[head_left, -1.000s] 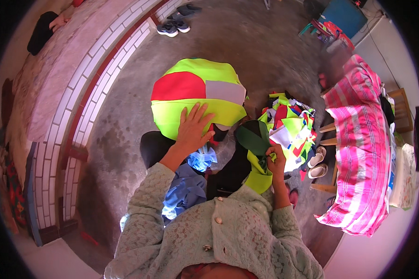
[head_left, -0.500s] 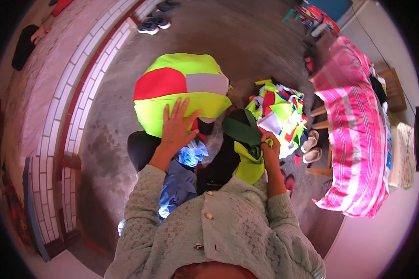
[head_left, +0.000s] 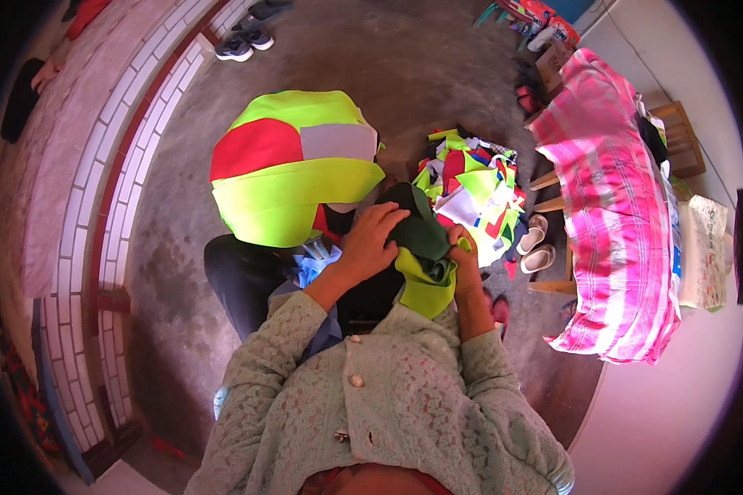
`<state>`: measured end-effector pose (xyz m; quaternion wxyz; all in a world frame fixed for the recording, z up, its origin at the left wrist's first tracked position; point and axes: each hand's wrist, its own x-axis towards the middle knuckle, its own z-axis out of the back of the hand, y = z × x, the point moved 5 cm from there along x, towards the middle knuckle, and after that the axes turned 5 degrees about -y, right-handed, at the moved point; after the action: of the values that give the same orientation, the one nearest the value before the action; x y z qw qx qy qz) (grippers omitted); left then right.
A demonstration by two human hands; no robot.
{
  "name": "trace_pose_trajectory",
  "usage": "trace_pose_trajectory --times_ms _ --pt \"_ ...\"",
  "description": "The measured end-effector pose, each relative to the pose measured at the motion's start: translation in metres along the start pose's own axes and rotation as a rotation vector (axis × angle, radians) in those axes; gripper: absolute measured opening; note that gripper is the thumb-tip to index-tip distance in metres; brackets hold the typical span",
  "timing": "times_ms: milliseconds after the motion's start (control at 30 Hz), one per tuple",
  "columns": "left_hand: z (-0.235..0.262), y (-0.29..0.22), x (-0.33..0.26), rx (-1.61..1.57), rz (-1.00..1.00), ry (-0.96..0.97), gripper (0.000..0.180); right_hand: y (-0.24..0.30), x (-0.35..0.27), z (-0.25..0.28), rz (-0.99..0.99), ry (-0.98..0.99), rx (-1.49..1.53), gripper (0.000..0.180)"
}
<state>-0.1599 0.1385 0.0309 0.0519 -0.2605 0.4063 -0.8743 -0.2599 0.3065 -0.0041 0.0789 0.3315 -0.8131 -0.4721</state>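
The left one of two head-worn fisheye cameras looks steeply down and forward from above the wearer's cardigan — near, along the lower edge — with the hands mid-view, floor far ahead, white-tiled ledge curving at left, pink cloth at right.

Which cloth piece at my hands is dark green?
The upper piece, between your left hand and right hand; the yellow-green piece sits lower in view.
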Motion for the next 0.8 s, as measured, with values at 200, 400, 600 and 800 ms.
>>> trace_pose_trajectory --times_ms 200,400,600,800 --pt "0.006 -0.012 0.008 -0.115 -0.014 -0.025 0.053 0.004 -0.006 -0.003 0.03 0.009 -0.149 0.023" --pt "0.007 -0.041 0.018 -0.083 -0.178 0.076 0.049 0.012 -0.007 -0.022 0.013 0.131 -0.206 0.021" --pt "0.012 0.0 0.008 -0.32 0.089 -0.023 0.031 0.009 -0.003 -0.015 0.04 0.007 -0.199 0.018" --pt "0.039 0.021 0.009 -1.027 0.481 -0.185 0.016 0.002 -0.004 -0.016 0.004 0.009 -0.129 0.016"
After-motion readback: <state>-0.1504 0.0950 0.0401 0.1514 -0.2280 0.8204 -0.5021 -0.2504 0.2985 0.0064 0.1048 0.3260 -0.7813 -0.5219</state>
